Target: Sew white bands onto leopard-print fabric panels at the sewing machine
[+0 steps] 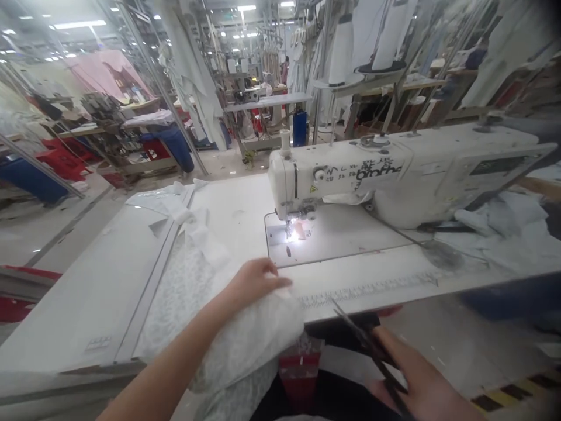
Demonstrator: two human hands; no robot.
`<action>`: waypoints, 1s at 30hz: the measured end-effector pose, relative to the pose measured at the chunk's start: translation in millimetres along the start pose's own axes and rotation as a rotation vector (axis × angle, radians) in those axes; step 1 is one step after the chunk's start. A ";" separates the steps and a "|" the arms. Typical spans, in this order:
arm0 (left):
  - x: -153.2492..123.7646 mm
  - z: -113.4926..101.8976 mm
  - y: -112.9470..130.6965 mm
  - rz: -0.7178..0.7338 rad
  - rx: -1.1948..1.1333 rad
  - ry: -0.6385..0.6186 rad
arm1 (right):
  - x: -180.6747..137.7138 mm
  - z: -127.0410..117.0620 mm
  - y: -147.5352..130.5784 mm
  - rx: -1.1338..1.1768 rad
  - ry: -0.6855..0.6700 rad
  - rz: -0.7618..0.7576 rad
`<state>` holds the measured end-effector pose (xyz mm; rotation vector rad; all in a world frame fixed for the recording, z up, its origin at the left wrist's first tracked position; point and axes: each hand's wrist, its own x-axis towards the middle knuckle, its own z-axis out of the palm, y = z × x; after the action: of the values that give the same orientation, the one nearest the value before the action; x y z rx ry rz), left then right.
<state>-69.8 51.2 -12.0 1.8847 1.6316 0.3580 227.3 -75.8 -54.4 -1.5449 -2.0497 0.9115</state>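
My left hand is over the table's front part, closed on a piece of white patterned fabric that drapes over the front edge. More of this cloth lies across the table to the left. My right hand holds dark scissors in front of the table edge, blades pointing up and left toward the printed ruler strip. Behind my hands stands a white sewing machine, its lamp lighting the needle area. A small pinkish piece lies beside the needle.
A heap of white cloth lies at the right end of the table. White thread cones stand above the machine. A red container is below the front edge. Other workstations and hanging garments fill the background.
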 end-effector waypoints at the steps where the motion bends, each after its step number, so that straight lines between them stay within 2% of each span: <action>1: -14.5 1.0 2.3 -0.021 -0.028 -0.115 | -10.7 12.3 -1.0 0.034 -0.019 0.023; 2: -26.8 1.8 4.8 -0.035 -0.035 -0.210 | -17.4 22.4 -2.0 0.063 -0.045 0.059; 4: -44.5 2.6 10.0 -0.037 0.023 -0.281 | -21.9 35.6 -4.7 0.116 -0.109 0.129; 9: -62.3 0.2 18.6 -0.048 0.327 -0.103 | -18.3 44.1 -17.9 0.207 -0.174 0.179; 12: -68.8 -3.2 19.7 -0.095 0.421 -0.105 | -19.5 46.3 -25.3 0.223 -0.155 0.157; 14: -74.3 -4.5 20.4 -0.102 0.265 -0.199 | -20.1 47.5 -28.9 0.217 -0.154 0.149; 16: -80.3 -3.7 22.2 -0.096 -0.019 -0.279 | -19.7 47.2 -32.6 0.198 -0.158 0.143; 20: -91.5 4.3 30.1 -0.147 -0.467 -0.289 | -15.8 41.6 -42.0 0.187 -0.158 0.110; 24: -97.1 15.5 38.5 -0.227 -0.605 -0.315 | -9.6 35.5 -50.1 0.195 -0.134 0.073; 30: -94.5 28.1 39.1 -0.274 -0.644 -0.269 | -5.0 37.8 -51.7 0.146 -0.079 0.041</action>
<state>-41.8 -49.3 7.3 1.1587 1.3550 0.4282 168.3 -98.9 -43.7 -1.4992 -1.9625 1.1279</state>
